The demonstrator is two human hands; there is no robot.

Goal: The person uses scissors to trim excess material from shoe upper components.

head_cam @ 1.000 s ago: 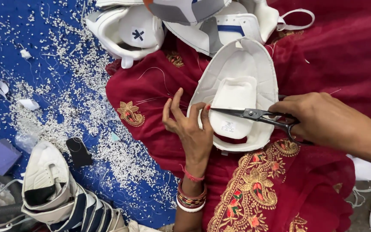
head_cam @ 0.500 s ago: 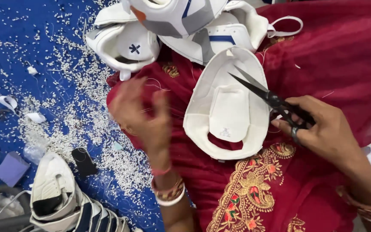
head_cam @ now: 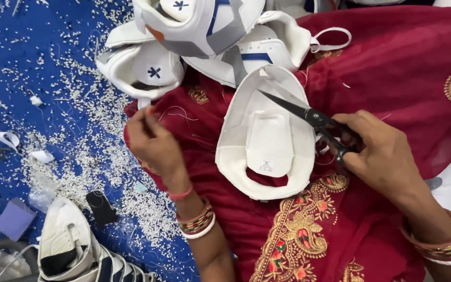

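Open lap, crowded edges

We see bare red cloth (head_cam: 392, 68) free at upper right; a shoe pile (head_cam: 199, 36) blocks the top, scraps (head_cam: 79, 151) litter the blue floor (head_cam: 22, 47), another shoe (head_cam: 69, 245) sits lower left.

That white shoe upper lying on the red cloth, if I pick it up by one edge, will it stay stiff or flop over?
The white shoe upper looks thin and flat, draping over the red cloth, so it would probably sag from one edge. Its padded middle panel may hold some shape. It seems light, so the scissors in the right hand could easily nudge it.

left hand (head_cam: 155, 143) blurred, scissors' handles (head_cam: 340, 143) hidden
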